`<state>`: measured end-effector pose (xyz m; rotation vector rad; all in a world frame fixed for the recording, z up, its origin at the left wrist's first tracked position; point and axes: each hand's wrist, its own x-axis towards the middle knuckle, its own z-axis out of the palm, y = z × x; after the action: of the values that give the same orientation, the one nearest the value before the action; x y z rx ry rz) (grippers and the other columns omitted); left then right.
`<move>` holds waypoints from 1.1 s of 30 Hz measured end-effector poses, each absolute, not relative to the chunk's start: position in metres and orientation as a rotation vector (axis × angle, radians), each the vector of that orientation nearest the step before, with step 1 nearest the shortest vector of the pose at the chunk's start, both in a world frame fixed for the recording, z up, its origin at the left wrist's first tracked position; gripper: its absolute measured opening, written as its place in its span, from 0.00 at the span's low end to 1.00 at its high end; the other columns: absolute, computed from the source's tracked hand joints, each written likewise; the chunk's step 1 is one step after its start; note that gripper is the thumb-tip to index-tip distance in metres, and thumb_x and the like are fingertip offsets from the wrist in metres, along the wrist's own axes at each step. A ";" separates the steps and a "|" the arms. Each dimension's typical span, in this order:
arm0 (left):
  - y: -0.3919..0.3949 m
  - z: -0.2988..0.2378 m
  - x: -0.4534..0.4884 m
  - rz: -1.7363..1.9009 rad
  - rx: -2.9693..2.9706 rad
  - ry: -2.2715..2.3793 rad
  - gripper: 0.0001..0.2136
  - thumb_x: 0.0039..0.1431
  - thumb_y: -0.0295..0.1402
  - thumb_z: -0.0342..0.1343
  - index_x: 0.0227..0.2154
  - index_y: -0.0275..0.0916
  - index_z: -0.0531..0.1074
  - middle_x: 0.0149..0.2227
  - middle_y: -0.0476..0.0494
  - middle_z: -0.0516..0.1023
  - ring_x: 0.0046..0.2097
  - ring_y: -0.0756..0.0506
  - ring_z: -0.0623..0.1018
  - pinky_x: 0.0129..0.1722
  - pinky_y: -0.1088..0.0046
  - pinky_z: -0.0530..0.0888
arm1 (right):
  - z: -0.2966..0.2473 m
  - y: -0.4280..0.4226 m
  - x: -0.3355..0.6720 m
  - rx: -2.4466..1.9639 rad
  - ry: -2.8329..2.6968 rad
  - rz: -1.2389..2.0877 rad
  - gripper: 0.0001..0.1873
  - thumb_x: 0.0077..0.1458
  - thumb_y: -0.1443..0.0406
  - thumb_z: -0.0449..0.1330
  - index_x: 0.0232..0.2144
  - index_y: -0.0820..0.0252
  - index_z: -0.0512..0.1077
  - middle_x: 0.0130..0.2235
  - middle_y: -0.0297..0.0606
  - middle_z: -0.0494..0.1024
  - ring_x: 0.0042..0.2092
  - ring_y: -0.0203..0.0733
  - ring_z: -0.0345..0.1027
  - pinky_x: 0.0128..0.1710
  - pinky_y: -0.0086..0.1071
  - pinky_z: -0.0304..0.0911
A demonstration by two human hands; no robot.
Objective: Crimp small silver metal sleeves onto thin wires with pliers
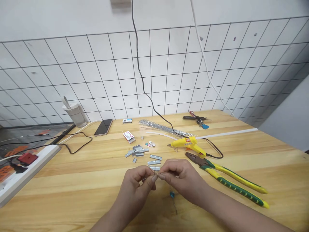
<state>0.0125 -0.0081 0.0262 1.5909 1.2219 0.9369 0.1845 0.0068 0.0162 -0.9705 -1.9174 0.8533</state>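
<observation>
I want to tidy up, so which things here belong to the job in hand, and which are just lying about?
Likely part of the job:
thin wire, pinched in the fingers
blue piece with wire legs
pliers
glue gun
metal rods
metal strips

Probably just lying about:
phone
lidded cup
blue tag

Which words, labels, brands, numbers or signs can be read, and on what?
None can be read.
Red-and-white cardboard box: print too small.
Flat blue-and-white packet: print too small.
Yellow plastic glue gun: label too blurred.
Orange marks at far left: too unclear.
</observation>
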 end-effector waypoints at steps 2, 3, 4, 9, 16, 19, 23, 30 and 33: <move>-0.005 0.023 0.012 0.901 1.449 1.187 0.11 0.50 0.38 0.56 0.20 0.36 0.69 0.17 0.49 0.70 0.23 0.51 0.66 0.25 0.76 0.62 | 0.018 0.009 0.187 -0.993 -1.870 0.990 0.08 0.49 0.63 0.58 0.24 0.60 0.74 0.24 0.34 0.74 0.27 0.34 0.65 0.27 0.27 0.60; -0.004 0.022 0.012 0.893 1.384 1.157 0.11 0.50 0.39 0.56 0.21 0.36 0.69 0.17 0.50 0.70 0.23 0.51 0.66 0.25 0.76 0.62 | 0.020 0.010 0.188 -0.996 -1.853 1.045 0.08 0.49 0.63 0.59 0.24 0.60 0.75 0.25 0.35 0.74 0.28 0.35 0.66 0.28 0.27 0.61; -0.003 0.021 0.012 0.889 1.336 1.129 0.11 0.49 0.39 0.57 0.21 0.36 0.69 0.16 0.50 0.70 0.22 0.51 0.66 0.25 0.77 0.62 | 0.021 0.011 0.189 -1.003 -1.842 1.087 0.08 0.48 0.63 0.59 0.25 0.60 0.75 0.26 0.36 0.74 0.29 0.35 0.66 0.29 0.28 0.61; -0.004 0.019 0.013 0.914 1.295 1.101 0.11 0.49 0.38 0.57 0.21 0.35 0.69 0.16 0.50 0.70 0.22 0.52 0.65 0.24 0.78 0.61 | 0.025 0.010 0.188 -1.118 -1.701 1.242 0.09 0.46 0.61 0.60 0.22 0.61 0.74 0.22 0.32 0.69 0.25 0.32 0.60 0.24 0.26 0.56; -0.008 0.020 0.012 0.963 1.551 1.213 0.10 0.52 0.37 0.54 0.20 0.37 0.69 0.18 0.50 0.70 0.24 0.51 0.67 0.27 0.77 0.64 | 0.017 0.004 0.177 -1.122 -1.542 1.322 0.09 0.46 0.61 0.58 0.21 0.62 0.69 0.19 0.28 0.63 0.22 0.29 0.51 0.20 0.25 0.47; -0.010 0.020 0.012 1.013 1.835 1.276 0.11 0.53 0.34 0.52 0.18 0.38 0.68 0.20 0.49 0.71 0.25 0.50 0.69 0.27 0.77 0.65 | 0.016 0.003 0.175 -1.136 -1.461 1.379 0.10 0.45 0.60 0.58 0.20 0.61 0.67 0.18 0.27 0.62 0.21 0.29 0.50 0.19 0.25 0.46; -0.011 0.016 0.011 1.082 2.170 1.276 0.08 0.55 0.28 0.49 0.22 0.39 0.70 0.22 0.49 0.73 0.25 0.51 0.70 0.27 0.78 0.65 | 0.015 0.002 0.172 -1.161 -1.311 1.537 0.12 0.43 0.59 0.59 0.19 0.62 0.66 0.20 0.30 0.68 0.18 0.27 0.51 0.18 0.25 0.46; -0.006 0.009 0.013 1.068 2.037 1.254 0.08 0.54 0.30 0.51 0.22 0.38 0.71 0.22 0.48 0.74 0.26 0.50 0.71 0.29 0.76 0.65 | 0.005 0.011 0.172 -1.065 -1.102 1.855 0.14 0.38 0.59 0.62 0.17 0.61 0.62 0.18 0.30 0.66 0.18 0.25 0.47 0.15 0.23 0.41; -0.001 0.008 0.014 0.999 1.532 1.192 0.09 0.52 0.36 0.54 0.21 0.38 0.70 0.19 0.49 0.72 0.24 0.50 0.69 0.27 0.76 0.65 | 0.008 0.017 0.179 -1.079 -1.200 1.848 0.16 0.39 0.56 0.62 0.17 0.63 0.65 0.20 0.32 0.68 0.17 0.26 0.49 0.14 0.24 0.43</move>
<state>0.0144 -0.0013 0.0082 1.5321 1.1916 0.9986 0.1793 0.0172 0.0081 -1.0787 -1.2003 1.8480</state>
